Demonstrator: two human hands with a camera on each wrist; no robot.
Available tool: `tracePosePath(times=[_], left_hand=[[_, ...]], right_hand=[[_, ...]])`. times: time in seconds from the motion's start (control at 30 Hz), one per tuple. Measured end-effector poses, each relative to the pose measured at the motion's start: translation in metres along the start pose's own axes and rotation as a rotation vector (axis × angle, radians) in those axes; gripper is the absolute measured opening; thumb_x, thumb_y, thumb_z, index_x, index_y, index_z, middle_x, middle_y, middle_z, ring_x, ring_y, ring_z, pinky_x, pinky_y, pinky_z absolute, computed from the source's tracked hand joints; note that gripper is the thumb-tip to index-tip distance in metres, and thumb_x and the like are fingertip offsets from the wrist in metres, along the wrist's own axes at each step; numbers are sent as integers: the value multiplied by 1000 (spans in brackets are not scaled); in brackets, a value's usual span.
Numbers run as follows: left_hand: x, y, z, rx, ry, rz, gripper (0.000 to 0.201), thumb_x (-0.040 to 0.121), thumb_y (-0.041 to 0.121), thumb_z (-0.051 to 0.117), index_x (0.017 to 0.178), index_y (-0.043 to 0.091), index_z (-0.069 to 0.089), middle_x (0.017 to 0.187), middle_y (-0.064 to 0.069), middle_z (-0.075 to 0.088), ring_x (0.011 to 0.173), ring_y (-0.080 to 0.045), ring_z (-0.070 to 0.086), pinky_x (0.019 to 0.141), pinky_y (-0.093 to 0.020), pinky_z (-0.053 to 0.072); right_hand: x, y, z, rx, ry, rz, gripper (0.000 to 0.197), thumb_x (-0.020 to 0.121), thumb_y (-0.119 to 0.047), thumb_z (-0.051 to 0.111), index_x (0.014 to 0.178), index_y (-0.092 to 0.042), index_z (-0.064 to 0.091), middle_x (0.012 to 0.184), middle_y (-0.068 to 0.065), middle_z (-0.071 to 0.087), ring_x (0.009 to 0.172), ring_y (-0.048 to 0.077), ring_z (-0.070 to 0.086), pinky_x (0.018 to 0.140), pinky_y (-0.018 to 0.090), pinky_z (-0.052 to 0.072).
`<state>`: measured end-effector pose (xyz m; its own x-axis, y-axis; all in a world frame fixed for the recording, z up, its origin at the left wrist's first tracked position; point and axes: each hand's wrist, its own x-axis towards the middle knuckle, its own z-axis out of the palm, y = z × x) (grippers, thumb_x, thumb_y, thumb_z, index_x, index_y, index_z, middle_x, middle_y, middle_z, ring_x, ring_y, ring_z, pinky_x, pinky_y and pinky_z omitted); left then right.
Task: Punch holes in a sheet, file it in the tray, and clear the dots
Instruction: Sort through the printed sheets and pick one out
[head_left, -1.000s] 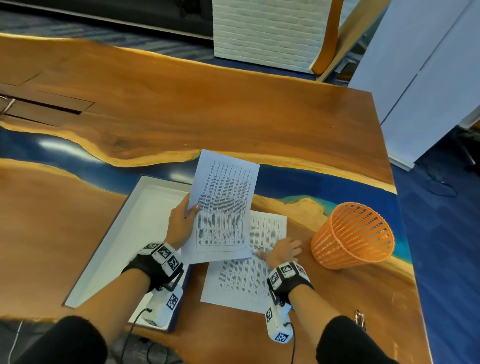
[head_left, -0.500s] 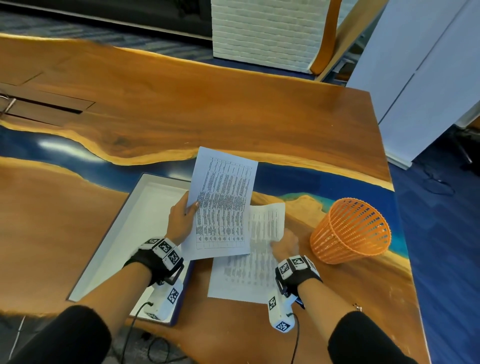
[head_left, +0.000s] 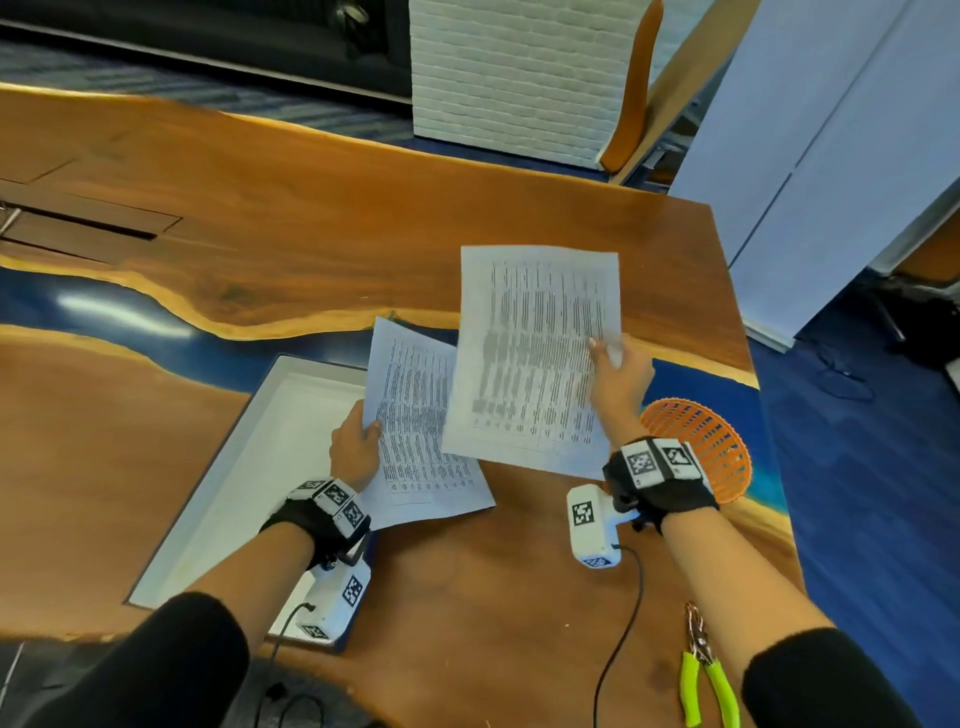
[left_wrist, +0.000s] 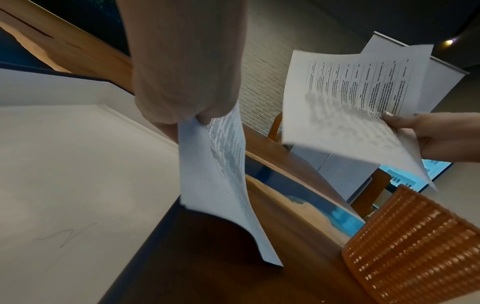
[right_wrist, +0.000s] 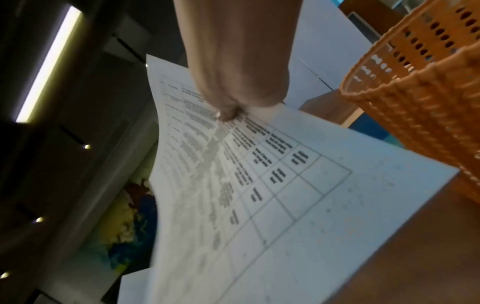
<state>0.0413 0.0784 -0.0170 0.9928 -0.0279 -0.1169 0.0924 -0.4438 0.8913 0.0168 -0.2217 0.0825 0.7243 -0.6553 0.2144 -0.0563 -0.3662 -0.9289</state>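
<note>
head: left hand (head_left: 356, 447) pinches a printed white paper sheet (head_left: 421, 431) beside the shallow white rectangular tray (head_left: 249, 467); right hand (head_left: 621, 384) pinches a second printed sheet (head_left: 535, 358) aloft | left wrist: orange mesh plastic basket (left_wrist: 415, 242) on the wooden table (left_wrist: 293, 267) | right wrist: thumb clamps the second sheet

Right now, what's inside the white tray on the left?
The white tray shows only a bare white floor with a faint pencil-like scribble. Its near right corner is covered by the left hand and the sheet that hand holds, so that part cannot be checked.
</note>
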Motion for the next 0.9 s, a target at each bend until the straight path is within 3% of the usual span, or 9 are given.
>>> tracePosePath(times=[0.07, 0.13, 0.4, 0.5, 0.57, 0.67, 0.77, 0.83, 0.9], left_hand=[[-2, 12, 1, -65, -23, 13, 42, 95, 37, 47, 130, 13, 49, 120, -11, 64, 103, -29, 62, 94, -46, 49], [-2, 22, 4, -142, -62, 16, 39, 98, 21, 49, 133, 5, 47, 123, -10, 59, 105, -23, 57, 93, -38, 47], [6, 46, 9, -401, -314, -55, 37, 88, 14, 64, 124, 9, 56, 117, -17, 67, 107, -33, 65, 80, -43, 58], [6, 50, 8, -389, -371, -41, 31, 91, 19, 61, 121, 10, 56, 108, -15, 69, 99, -32, 67, 67, -34, 58], [2, 56, 8, -367, -346, -103, 33, 97, 37, 46, 116, 13, 58, 96, -7, 69, 90, -27, 66, 58, -25, 54], [-5, 63, 12, -452, -329, -163, 54, 100, 49, 18, 123, 18, 56, 104, -2, 67, 91, -17, 66, 69, -30, 54], [-9, 59, 22, -458, -238, 33, 37, 101, 26, 41, 134, 12, 48, 126, -7, 61, 109, -20, 63, 96, -41, 51], [-11, 54, 31, -429, -125, 115, 35, 97, 13, 50, 131, 8, 50, 122, -8, 62, 104, -16, 64, 95, -38, 53], [-15, 54, 40, -426, -16, 160, 33, 96, 10, 51, 129, 5, 52, 119, -8, 64, 100, -11, 64, 91, -29, 54]], right_hand=[[5, 0, 1, 47, -44, 49, 34, 86, -25, 66, 91, 8, 64, 89, 30, 66, 75, 24, 60, 65, 37, 47], [2, 2, 4, 68, -138, 111, 32, 86, -25, 65, 92, 7, 66, 93, 27, 69, 81, 29, 65, 72, 44, 52], [-28, 26, 19, 181, -393, 398, 27, 90, -16, 60, 112, 0, 62, 111, 21, 67, 99, 34, 66, 90, 50, 53], [-35, 35, 18, 186, -420, 436, 30, 89, -17, 61, 115, 0, 61, 114, 22, 67, 100, 34, 66, 88, 48, 54], [-38, 39, 19, 157, -419, 406, 30, 88, -13, 62, 115, 0, 61, 114, 22, 66, 100, 33, 66, 88, 49, 54], [-43, 40, 22, 132, -362, 355, 37, 85, -7, 64, 120, -6, 53, 116, 18, 65, 103, 31, 65, 91, 53, 52], [-49, 36, 25, 180, -286, 334, 62, 84, -2, 65, 135, -16, 34, 107, 13, 67, 95, 27, 66, 83, 43, 55], [-53, 33, 25, 162, -235, 275, 58, 83, -1, 65, 135, -10, 40, 106, 11, 67, 97, 24, 66, 84, 41, 54], [-57, 32, 26, 126, -187, 177, 39, 83, 1, 64, 120, -3, 55, 110, 13, 67, 101, 24, 64, 89, 43, 54]])
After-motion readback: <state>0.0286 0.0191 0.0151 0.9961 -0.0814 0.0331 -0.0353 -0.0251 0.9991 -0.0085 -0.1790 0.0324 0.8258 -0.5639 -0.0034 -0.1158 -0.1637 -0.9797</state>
